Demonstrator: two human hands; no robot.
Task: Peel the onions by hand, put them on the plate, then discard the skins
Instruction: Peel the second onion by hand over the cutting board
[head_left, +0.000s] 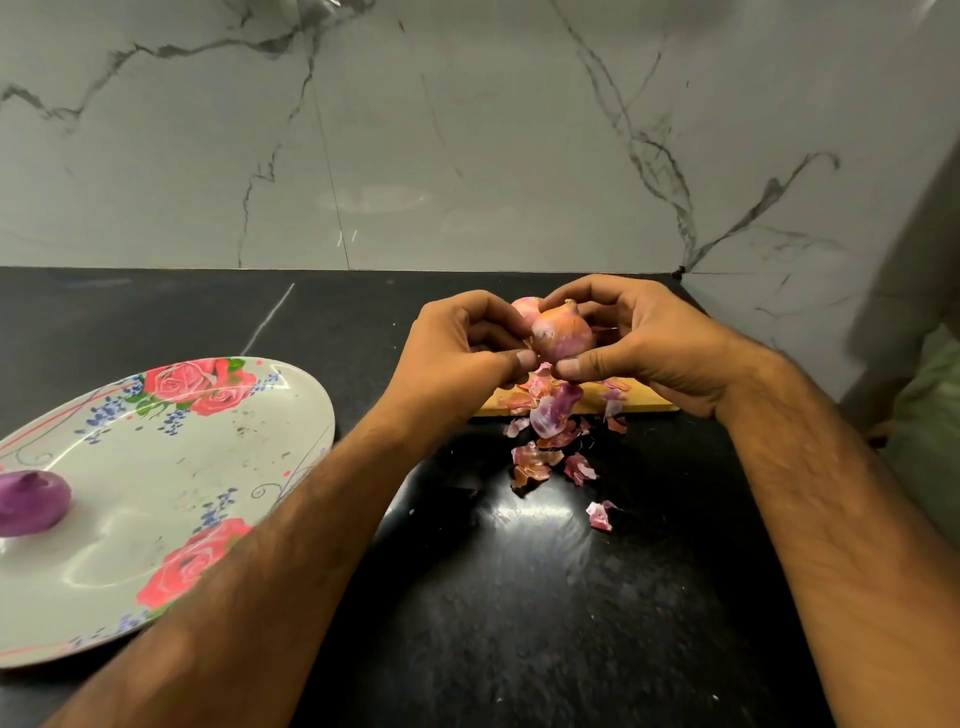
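Observation:
I hold an unpeeled pink-orange onion above a wooden board. My right hand grips it from the right, thumb under it. My left hand pinches it at its lower left with thumb and fingers. A second onion shows partly behind my left fingers. Loose pink skins lie on the board and spill onto the black counter. On the left, a peeled purple onion rests on the white rose-patterned plate.
The black counter meets a grey marble wall at the back and turns a corner at the right. A person's pale clothing stands at the right edge. More skin scraps lie nearer me.

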